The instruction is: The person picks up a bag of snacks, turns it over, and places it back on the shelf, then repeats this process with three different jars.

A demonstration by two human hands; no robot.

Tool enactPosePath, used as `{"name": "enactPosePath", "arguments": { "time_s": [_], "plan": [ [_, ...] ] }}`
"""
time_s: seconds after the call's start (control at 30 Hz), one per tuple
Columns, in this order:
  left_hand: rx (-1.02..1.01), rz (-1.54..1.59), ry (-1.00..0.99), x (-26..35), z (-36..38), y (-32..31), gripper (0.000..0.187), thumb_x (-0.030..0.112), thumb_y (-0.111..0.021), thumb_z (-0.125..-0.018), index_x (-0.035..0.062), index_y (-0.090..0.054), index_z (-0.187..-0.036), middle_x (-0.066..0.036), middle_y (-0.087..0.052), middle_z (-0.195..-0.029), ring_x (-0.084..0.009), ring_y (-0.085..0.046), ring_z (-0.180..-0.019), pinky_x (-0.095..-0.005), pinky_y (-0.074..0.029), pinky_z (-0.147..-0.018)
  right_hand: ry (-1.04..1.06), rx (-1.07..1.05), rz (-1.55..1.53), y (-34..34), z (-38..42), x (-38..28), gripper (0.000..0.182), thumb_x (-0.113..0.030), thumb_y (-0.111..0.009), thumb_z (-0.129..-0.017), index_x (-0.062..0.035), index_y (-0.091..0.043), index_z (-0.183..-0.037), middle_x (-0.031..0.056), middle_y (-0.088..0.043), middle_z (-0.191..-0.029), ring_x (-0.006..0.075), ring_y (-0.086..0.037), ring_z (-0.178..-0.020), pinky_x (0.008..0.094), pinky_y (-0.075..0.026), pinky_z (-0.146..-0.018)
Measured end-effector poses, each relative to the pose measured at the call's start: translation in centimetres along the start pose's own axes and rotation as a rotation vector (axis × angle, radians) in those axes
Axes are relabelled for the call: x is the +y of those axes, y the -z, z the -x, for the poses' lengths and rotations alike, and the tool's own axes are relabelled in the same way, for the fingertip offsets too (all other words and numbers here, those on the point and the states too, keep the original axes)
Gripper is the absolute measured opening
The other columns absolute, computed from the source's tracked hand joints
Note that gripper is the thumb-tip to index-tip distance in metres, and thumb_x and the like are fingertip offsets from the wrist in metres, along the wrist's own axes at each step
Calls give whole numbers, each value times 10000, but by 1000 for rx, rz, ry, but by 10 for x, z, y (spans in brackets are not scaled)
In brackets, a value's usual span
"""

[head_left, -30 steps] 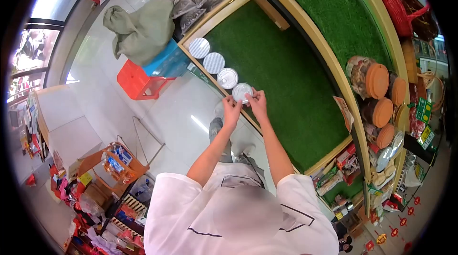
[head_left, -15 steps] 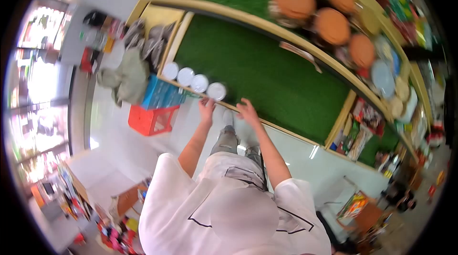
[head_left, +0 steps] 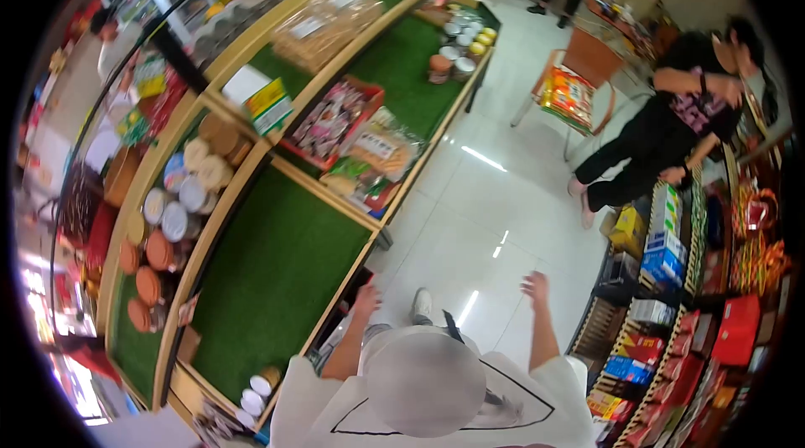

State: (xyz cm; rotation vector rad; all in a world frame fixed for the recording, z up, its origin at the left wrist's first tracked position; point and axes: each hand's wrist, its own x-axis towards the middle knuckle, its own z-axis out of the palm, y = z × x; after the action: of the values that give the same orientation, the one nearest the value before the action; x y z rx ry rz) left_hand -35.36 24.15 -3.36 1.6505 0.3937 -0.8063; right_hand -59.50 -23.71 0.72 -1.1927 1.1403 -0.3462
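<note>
My left hand [head_left: 366, 299] is held low beside the wooden front edge of the green-lined shelf [head_left: 277, 255], fingers loosely apart, with nothing visible in it. Out to the other side, my right hand [head_left: 535, 284] hangs over the pale tiled floor, empty, its fingers slightly bent and apart. White-lidded jars [head_left: 252, 402] stand in a short row at the near lower corner of that shelf, away from both hands. On the tier above sit jars with orange lids [head_left: 149, 287] and jars with pale lids [head_left: 175, 222].
Ahead on the left, a red tray [head_left: 331, 117] holds small packets beside bagged goods [head_left: 373, 155]. Canned goods [head_left: 453, 52] stand farther along. A chair [head_left: 592, 58] carries a bright package [head_left: 570, 98]. One person [head_left: 671, 113] stands at right near stocked racks [head_left: 646, 339]; another sits behind.
My view and body have turned right, along the aisle. Both hands have come away from the shelf front near the white-lidded jars and moved apart. Those jars now appear at lower left.
</note>
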Motion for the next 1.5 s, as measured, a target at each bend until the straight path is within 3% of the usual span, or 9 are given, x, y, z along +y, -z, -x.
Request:
{"name": "enactPosePath", "arguments": {
  "time_s": [0.1,0.17,0.27,0.5,0.67,0.87,1.0,1.37,1.5],
  "plan": [
    [-516,-508,-285,63,-61,-99,316,298,-521,-916,68,-541,-1132,-94,-644,-965,-218,-627,-827,-332,-495,-691,70,444,-164,97,27,-43,436,-367,-500,-912,-64,-453,-1222,161,-597,-1093,262,-611,-874,369,-511,-717],
    [-473,-735,-548,114,-67,-160,281,269,-538,-906,49,-571,-1078,-122,-648,-953,-250,-623,-869,-334,-486,-768,57,585,-252,118,46,-46,447,-363,-499,-910,-58,-450,-1233,171,-580,-1124,271,-590,-935,380,-495,-765],
    [-549,-629,-545,166,-75,-228,280,255,-554,-890,49,-569,-1079,-146,-644,-973,-281,-620,-895,-362,-485,-794,-34,568,-362,102,53,2,452,-337,-472,-907,-48,-439,-1253,180,-577,-1120,285,-584,-930,390,-499,-767],
    [-471,-874,-368,146,-183,-266,491,340,-577,-850,28,-469,-1214,-184,-623,-1036,-310,-608,-934,-393,-478,-827,-525,-45,-157,-43,8,42,492,-384,-478,-890,-36,-441,-1236,188,-586,-1108,312,-627,-882,398,-534,-728],
    [-337,-747,254,193,-242,-222,526,459,-508,-860,53,-504,-1194,-120,-616,-1093,-282,-607,-858,-445,-475,-752,-574,-188,321,-109,-73,-43,403,-338,-527,-876,-60,-541,-1168,123,-651,-1019,213,-595,-878,345,-467,-701],
    [-459,-484,311,275,-283,-219,492,413,-494,-893,79,-442,-1251,-77,-615,-1096,-231,-601,-857,-397,-481,-735,-288,-220,147,-120,-268,-71,394,-316,-514,-877,-53,-519,-1171,158,-644,-975,269,-645,-746,378,-539,-610],
    [-515,-314,271,334,-308,-255,507,415,-485,-911,97,-407,-1298,-66,-608,-1129,-233,-610,-920,-371,-485,-761,-309,-184,11,-210,-347,-210,454,-328,-549,-868,-15,-471,-1186,190,-604,-1055,287,-627,-870,391,-533,-714],
    [-83,34,-149,516,-442,-353,399,350,-493,-940,118,-485,-1265,-55,-551,-1202,-177,-549,-998,-346,-472,-810,-368,-640,35,-478,-571,-363,525,-371,-525,-893,-56,-416,-1298,176,-506,-1204,312,-598,-957,405,-523,-783],
    [296,-38,-284,571,-529,-386,592,384,-587,-875,-3,-444,-1299,-202,-524,-1253,-282,-562,-1072,-350,-448,-910,-498,-730,134,-551,-627,-389,667,-453,-560,-869,-136,-292,-1391,125,-355,-1353,314,-566,-1010,432,-517,-803]
  ]
}}
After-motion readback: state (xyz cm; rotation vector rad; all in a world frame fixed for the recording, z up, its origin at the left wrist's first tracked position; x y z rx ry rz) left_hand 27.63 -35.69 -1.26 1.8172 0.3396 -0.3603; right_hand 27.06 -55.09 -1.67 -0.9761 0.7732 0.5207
